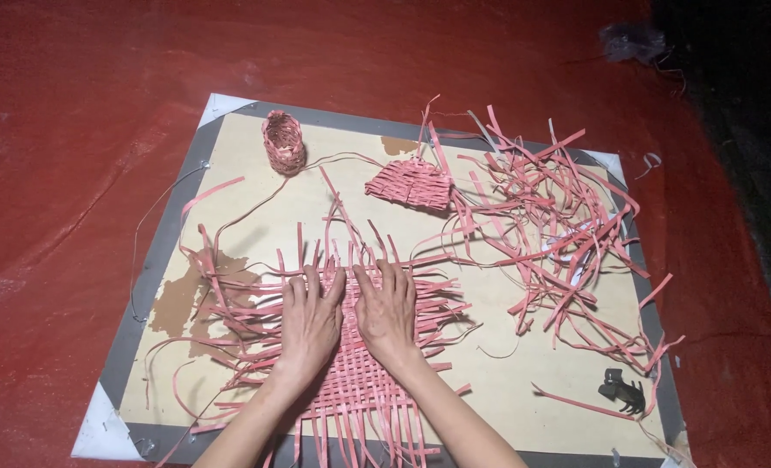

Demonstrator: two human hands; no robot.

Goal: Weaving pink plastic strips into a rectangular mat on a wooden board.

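A flat woven mat of pink strips (351, 390) lies on a tan board (489, 303), with loose strip ends sticking out on every side. My left hand (309, 321) rests palm down on the mat's upper left part, fingers spread. Beside it, my right hand (387, 312) presses flat on the upper right part, fingers apart. The two hands nearly touch at the thumbs. Neither hand holds anything.
A small woven pink basket (283, 141) stands at the board's far left. A flat woven piece (410, 184) lies at the far middle. A tangled pile of loose pink strips (550, 234) covers the right. A dark small tool (621, 392) lies near the right front corner. Red floor (74, 130) surrounds the board.
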